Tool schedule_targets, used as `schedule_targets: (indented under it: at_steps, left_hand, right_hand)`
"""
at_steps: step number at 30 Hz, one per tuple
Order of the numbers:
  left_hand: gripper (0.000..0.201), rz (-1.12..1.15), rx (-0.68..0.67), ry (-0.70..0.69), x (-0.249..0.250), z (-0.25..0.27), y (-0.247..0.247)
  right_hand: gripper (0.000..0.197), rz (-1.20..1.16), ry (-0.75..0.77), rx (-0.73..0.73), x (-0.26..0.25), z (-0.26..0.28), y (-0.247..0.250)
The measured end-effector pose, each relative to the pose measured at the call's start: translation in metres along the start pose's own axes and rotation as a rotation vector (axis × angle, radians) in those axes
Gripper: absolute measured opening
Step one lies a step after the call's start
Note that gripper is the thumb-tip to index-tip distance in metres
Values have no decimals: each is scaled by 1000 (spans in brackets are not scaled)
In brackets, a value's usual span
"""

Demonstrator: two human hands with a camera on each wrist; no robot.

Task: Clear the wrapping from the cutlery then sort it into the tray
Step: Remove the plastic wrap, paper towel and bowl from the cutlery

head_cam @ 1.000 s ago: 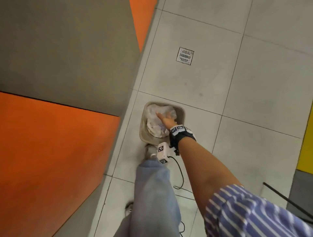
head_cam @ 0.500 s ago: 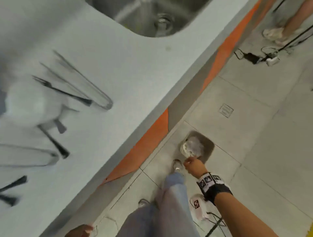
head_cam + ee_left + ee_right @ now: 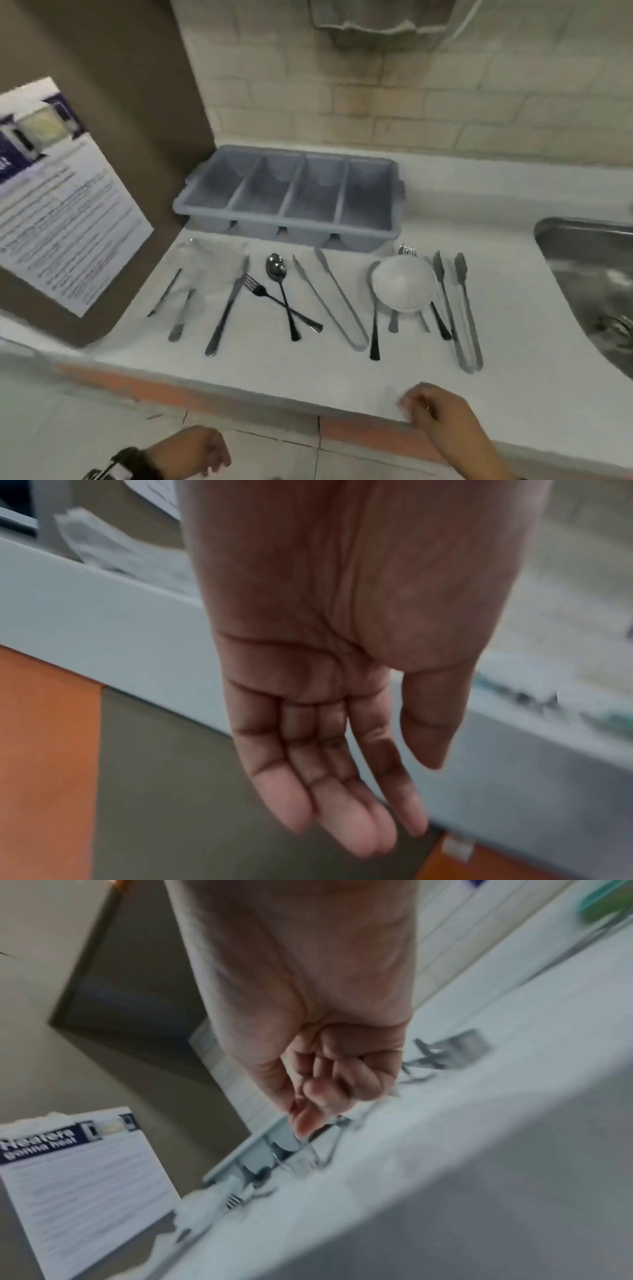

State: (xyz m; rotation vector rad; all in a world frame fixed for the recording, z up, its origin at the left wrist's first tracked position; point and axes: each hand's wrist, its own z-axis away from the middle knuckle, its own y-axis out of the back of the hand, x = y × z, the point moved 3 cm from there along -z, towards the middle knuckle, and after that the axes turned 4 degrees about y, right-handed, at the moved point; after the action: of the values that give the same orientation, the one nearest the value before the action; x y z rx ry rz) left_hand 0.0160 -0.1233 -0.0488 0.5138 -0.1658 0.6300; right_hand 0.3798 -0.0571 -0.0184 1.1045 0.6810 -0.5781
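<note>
A grey four-compartment tray (image 3: 308, 225) stands empty at the back of the white counter (image 3: 308, 373). In front of it lie a knife (image 3: 226, 308), a fork (image 3: 274, 298) crossed with a spoon (image 3: 279, 284), tongs (image 3: 329, 298) and more tongs (image 3: 459, 308). A white wrapping bundle (image 3: 404, 284) covers several handles. Clear film (image 3: 205, 270) lies over pieces at the left. My right hand (image 3: 424, 407) hovers at the counter's front edge, fingers curled, holding nothing. My left hand (image 3: 191, 452) hangs below the counter, fingers (image 3: 329, 791) relaxed and empty.
A steel sink (image 3: 589, 274) is set into the counter at the right. A brown panel with a printed notice (image 3: 61, 205) closes off the left side. A tiled wall with a dispenser (image 3: 380, 20) rises behind the tray.
The view has swung up from the floor bin to the counter. My right hand has left the bin with the wrapping in it and risen to the counter's edge, empty.
</note>
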Motion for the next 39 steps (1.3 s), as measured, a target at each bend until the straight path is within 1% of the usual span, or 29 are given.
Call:
schedule_targets:
  at_steps: [2,3,4,6,7,8,9,10,11,12,13,15,17,19,20,21,24,25,26,27,28,29,31,34,35,36,37,38,39]
  left_hand:
    - [24,123,25,-114,15,14,13]
    - [22,163,98,-156,18,17,26]
    - [21,238,191,-203,18,14,38]
    - [15,347,435,-262,26,12,66]
    - [13,377,554,-284,31,10,81]
    - [12,398,676,-306,37,8,97]
    - [16,381,784,-317,43,5,114]
    - [26,339,886,-325,47,0,132]
    - [41,277,946,-313,50,-7,147]
    - [56,195,973,-279,53,-15,162]
    - [71,111,962,-239,57,-22,175]
    - [91,-72,896,-161,61,-41,199]
    - [101,-266,776,-76,61,-59,214]
    - [104,-445,660,-10,55,-77,224]
    - [101,-498,621,-7,52,-83,227]
    - [91,-526,600,-26,50,-86,228]
    - [41,-579,612,-168,51,-90,235]
    - [33,-541,641,-202,49,-90,238]
    - [31,-485,691,-228,48,-90,244]
    - [30,-380,754,-270,47,-89,250]
    - [29,-201,816,-321,44,-86,259]
    - [30,-9,862,-381,41,-80,267]
    - [37,274,921,-460,43,-54,279]
    - [44,490,1023,-563,49,-9,298]
    - [43,470,1095,-546,50,7,304]
    - [40,444,1166,-492,46,20,308]
    - [39,460,1225,-463,40,32,311]
    - [40,546,1236,-456,30,42,310]
    - [42,681,1227,-497,22,52,308]
  right_hand:
    - [28,16,71,48,-26,-16,15]
    - [27,31,107,75,-38,-24,21]
    - [23,38,148,103,-50,-33,25]
    - [9,47,224,137,-71,-51,22]
    - [7,42,251,137,-80,-61,17]
    - [11,41,266,121,-86,-71,9]
    - [18,56,272,105,-90,-82,0]
    - [23,92,285,100,-94,-93,-10]
    - [28,150,307,102,-97,-103,-18]
    - [31,206,327,109,-101,-112,-26]
    - [33,248,336,120,-104,-120,-31]
    - [34,314,352,176,-113,-130,-36]
    - [37,392,333,304,-120,-134,-33]
    - [45,438,247,454,-119,-134,-24]
    - [50,452,190,501,-116,-134,-19]
    - [54,468,129,521,-112,-135,-16]
    - [57,559,-51,460,-91,-137,-11]
    - [54,590,-94,433,-86,-139,-11]
    - [51,606,-131,416,-79,-140,-10]
    - [47,616,-164,401,-75,-141,-9]
    - [42,629,-182,384,-73,-141,-9]
    - [36,649,-184,374,-73,-142,-10]
    - [27,691,-153,376,-72,-140,-13]
    - [31,745,-116,393,-74,-135,-17]
    - [31,763,-115,398,-75,-134,-17]
    - [31,783,-97,417,-76,-133,-17]
    - [31,799,-59,442,-78,-132,-17]
    - [32,810,-11,470,-82,-129,-17]
    - [33,812,27,490,-85,-127,-18]
